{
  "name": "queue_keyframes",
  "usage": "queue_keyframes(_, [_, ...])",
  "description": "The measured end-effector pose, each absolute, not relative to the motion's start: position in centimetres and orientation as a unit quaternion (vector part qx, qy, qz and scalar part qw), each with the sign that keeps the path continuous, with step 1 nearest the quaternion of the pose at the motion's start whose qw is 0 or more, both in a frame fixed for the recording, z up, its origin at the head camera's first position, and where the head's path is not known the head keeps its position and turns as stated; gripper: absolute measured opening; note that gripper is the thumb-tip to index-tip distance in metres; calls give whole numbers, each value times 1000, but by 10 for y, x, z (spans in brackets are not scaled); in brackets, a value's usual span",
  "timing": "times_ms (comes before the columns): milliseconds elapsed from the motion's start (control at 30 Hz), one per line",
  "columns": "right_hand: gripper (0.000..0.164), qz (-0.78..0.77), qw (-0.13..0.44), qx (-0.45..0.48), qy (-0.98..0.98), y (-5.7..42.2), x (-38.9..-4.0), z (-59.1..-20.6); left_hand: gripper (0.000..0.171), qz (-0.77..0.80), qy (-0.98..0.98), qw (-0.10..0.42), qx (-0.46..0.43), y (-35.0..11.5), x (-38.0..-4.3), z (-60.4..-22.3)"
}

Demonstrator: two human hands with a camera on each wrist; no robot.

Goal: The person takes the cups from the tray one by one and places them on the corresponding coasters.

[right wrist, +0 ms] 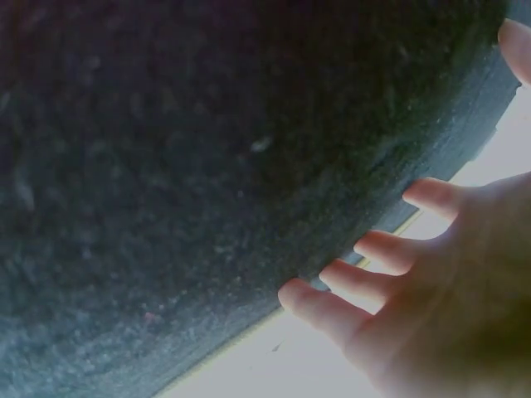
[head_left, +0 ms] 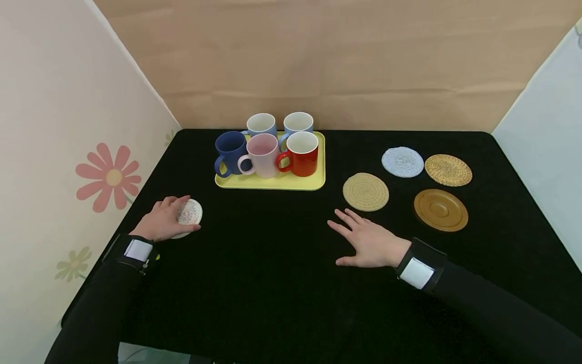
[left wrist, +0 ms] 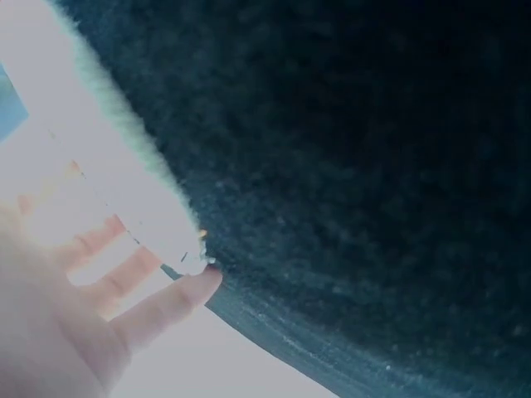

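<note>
At the table's left side, my left hand (head_left: 164,221) grips a round white speckled coaster (head_left: 191,212), thumb on the near edge and fingers over the far edge. The left wrist view shows its pale side (left wrist: 124,166) large and blurred, with the fingers behind it; the palm covers part of the disc in the head view. My right hand (head_left: 368,242) is spread with nothing in it, palm toward the black tabletop. Its fingertips lie just short of a tan woven round mat (head_left: 366,192). In the right wrist view its fingers (right wrist: 365,286) stand apart over black cloth.
A yellow tray (head_left: 273,185) at the back holds several mugs, among them a dark blue mug (head_left: 231,151), a pink mug (head_left: 263,156) and a red mug (head_left: 303,161). To the right lie a white mat (head_left: 402,162), a straw mat (head_left: 448,170) and a brown round disc (head_left: 441,210).
</note>
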State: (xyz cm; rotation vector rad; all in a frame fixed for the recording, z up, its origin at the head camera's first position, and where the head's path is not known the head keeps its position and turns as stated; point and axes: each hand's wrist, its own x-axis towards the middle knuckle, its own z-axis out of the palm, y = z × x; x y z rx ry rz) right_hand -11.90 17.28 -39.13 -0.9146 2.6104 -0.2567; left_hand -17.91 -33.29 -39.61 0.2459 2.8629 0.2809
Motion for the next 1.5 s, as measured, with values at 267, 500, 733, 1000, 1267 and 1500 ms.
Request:
queue_keyframes(267, [88, -88, 181, -323, 925, 173, -120, -393, 103, 104, 982, 127, 89, -331, -181, -394])
queue_keyframes(500, [88, -93, 184, -321, 924, 173, -121, -394, 100, 113, 981, 122, 98, -325, -184, -395])
queue_keyframes(733, [88, -94, 179, -322, 925, 173, -119, -394, 99, 117, 979, 128, 104, -316, -189, -395])
queue_keyframes(1000, [88, -89, 180, -318, 927, 173, -119, -392, 96, 118, 978, 123, 124, -301, -190, -393])
queue_keyframes(1267, [89, -87, 185, -315, 927, 172, -120, -392, 97, 119, 973, 131, 146, -285, -191, -392])
queue_keyframes(1500, [89, -84, 180, -317, 927, 172, -119, -392, 97, 115, 971, 127, 168, -275, -189, -393])
